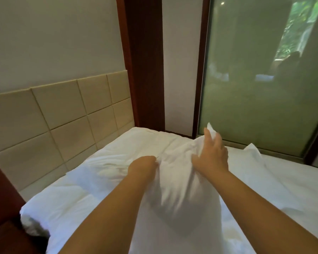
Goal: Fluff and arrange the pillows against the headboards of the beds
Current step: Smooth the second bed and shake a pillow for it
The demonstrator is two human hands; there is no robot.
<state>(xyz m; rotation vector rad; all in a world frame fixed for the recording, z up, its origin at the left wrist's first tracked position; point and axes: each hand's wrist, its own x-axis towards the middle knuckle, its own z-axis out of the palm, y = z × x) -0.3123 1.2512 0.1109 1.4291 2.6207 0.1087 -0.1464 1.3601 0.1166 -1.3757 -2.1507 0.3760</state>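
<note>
Clenched on a fold of white cloth, my left hand (143,164) has its grip closed tight on the left side of the pillow (174,189), knuckles turned toward the headboard (59,114). My right hand (212,155) lies on the pillow's upper right part with its grip apart: fingers spread and straight, thumb out to the left, one pointed corner of the pillow sticking up past the fingertips. The pillow stands up on end between my two forearms, over the middle of the bed (286,191), its lower half smeared by blur, so I cannot say whether it rests on the sheet. It is well apart from the padded beige headboard along the bed's left edge. Rumpled white bedding (66,197) lies by that edge. Near the far edge a second white peak (252,150) rises, possibly another pillow. Behind it stands a frosted glass panel (261,85) in dark wooden framing (145,61).
</note>
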